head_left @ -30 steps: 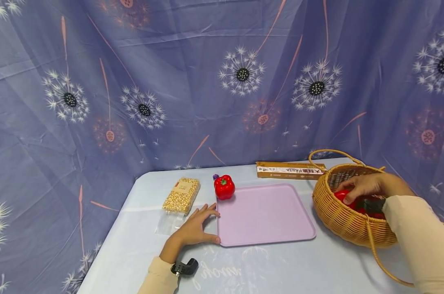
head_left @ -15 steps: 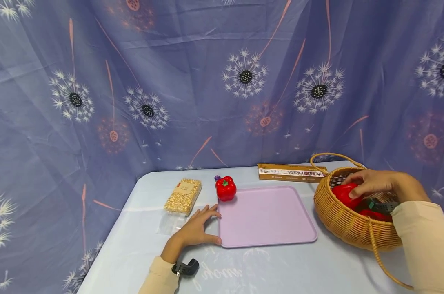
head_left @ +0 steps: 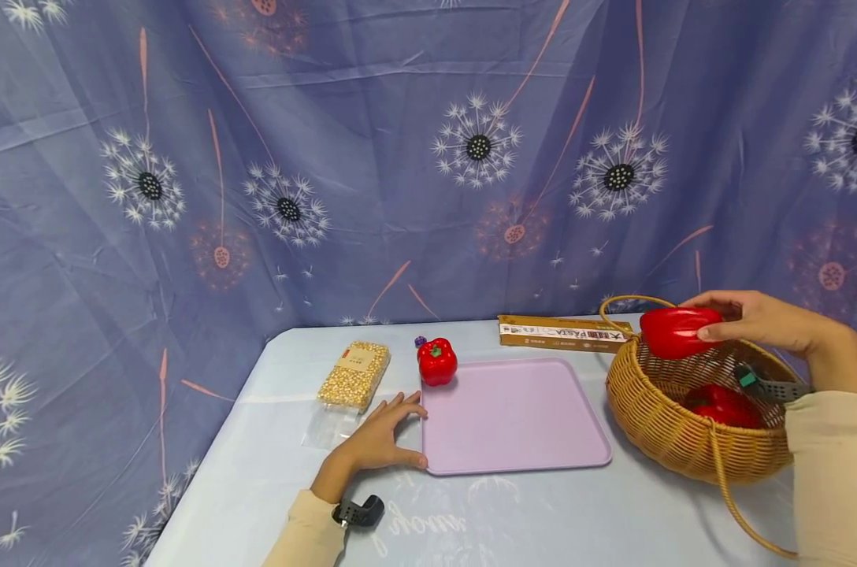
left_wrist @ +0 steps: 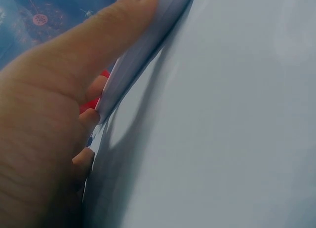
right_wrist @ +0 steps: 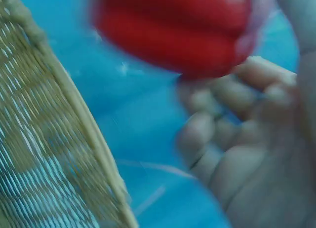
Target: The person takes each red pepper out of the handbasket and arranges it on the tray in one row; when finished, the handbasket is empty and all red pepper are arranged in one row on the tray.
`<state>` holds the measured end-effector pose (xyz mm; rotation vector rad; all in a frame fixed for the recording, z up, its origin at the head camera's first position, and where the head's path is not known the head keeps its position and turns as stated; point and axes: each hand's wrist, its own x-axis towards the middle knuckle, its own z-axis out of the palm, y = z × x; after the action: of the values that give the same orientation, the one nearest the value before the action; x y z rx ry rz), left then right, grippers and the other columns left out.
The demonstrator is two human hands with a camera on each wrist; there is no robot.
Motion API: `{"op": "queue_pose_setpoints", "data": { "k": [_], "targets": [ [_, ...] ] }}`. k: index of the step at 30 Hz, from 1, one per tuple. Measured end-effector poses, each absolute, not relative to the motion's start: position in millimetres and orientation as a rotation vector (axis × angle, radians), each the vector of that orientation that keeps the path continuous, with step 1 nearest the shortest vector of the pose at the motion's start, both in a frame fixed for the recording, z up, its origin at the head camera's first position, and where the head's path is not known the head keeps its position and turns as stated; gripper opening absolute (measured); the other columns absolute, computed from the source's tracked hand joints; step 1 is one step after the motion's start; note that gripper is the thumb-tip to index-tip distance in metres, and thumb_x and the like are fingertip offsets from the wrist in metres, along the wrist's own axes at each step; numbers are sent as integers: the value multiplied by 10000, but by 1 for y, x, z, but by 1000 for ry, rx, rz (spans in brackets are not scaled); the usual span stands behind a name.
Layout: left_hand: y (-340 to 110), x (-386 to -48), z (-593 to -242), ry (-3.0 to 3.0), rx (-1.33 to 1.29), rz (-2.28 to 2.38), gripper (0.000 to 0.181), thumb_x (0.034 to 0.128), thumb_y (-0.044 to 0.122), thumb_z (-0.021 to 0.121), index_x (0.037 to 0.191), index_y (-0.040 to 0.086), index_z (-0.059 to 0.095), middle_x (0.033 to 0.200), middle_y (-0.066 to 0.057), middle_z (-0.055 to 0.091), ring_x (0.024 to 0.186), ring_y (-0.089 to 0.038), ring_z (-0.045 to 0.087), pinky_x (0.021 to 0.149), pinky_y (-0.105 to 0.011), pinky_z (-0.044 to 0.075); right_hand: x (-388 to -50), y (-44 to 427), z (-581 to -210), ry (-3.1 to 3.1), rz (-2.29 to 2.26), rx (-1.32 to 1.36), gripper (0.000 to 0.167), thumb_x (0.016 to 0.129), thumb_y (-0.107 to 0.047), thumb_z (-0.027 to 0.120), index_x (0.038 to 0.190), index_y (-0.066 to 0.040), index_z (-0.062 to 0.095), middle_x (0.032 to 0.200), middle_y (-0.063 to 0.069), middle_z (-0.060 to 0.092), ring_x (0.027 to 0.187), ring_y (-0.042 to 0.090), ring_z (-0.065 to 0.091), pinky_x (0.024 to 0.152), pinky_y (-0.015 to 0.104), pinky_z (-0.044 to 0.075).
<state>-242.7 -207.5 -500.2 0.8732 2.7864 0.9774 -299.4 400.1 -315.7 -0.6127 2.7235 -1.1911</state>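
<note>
In the head view my right hand (head_left: 772, 319) grips a shiny red bell pepper (head_left: 677, 331) between thumb and fingers, just above the far rim of a wicker basket (head_left: 655, 417). The right wrist view has that pepper (right_wrist: 173, 30) blurred at the top. Another red bell pepper (head_left: 726, 405) lies inside the basket. My left hand (head_left: 372, 441) is spread along the left edge of a lilac tray (head_left: 513, 417), with thumb and fingertips touching it. A third red bell pepper (head_left: 437, 362), with a green stem, sits at the tray's far left corner.
A bag of yellow corn kernels (head_left: 354, 376) lies left of the tray. Behind the tray is a long pasta box (head_left: 563, 334). A small purple object (head_left: 420, 342) sits beside the corner pepper. The basket's rope handle (head_left: 729, 504) hangs toward the front.
My right hand has lifted the red bell pepper up out of the basket, uncovering the other pepper inside. The left hand stays at the tray's edge.
</note>
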Motion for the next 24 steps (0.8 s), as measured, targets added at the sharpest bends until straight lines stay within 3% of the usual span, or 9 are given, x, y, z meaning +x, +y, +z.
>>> {"op": "queue_pose_setpoints", "data": {
  "k": [6,13,18,24],
  "targets": [
    [-210,-244,-501,2798,862,962,761,710,600,850,1324,260,558,1633,-36,311,1503,-393,184,1210,-588,86,-307,345,-312,2540,-2052,-825,550,922,169,597,1418,-62,543,1191,-45,677,989,95,671,746,202,587],
    [-211,-244,-501,2798,833,949,773,702,636,835,1333,292,551,1642,8,288,1514,-361,161,1216,-567,68,-317,247,-298,1900,-2941,-1067,560,845,202,630,1363,2,552,1309,166,603,1154,268,592,848,274,584],
    [-209,-245,-501,2805,838,955,765,707,621,841,1333,292,551,1641,8,293,1513,-360,166,1217,-563,72,-329,192,-305,1543,-3179,-1123,555,802,150,682,1317,-4,544,1303,226,573,1172,334,568,885,331,584],
    [-207,-245,-501,2785,864,969,764,715,599,847,1335,261,555,1638,-29,302,1506,-394,176,1209,-591,81,-332,150,-347,1356,-3128,-947,548,893,112,633,1368,-103,464,1422,184,469,1180,321,583,828,328,601]
  ]
}}
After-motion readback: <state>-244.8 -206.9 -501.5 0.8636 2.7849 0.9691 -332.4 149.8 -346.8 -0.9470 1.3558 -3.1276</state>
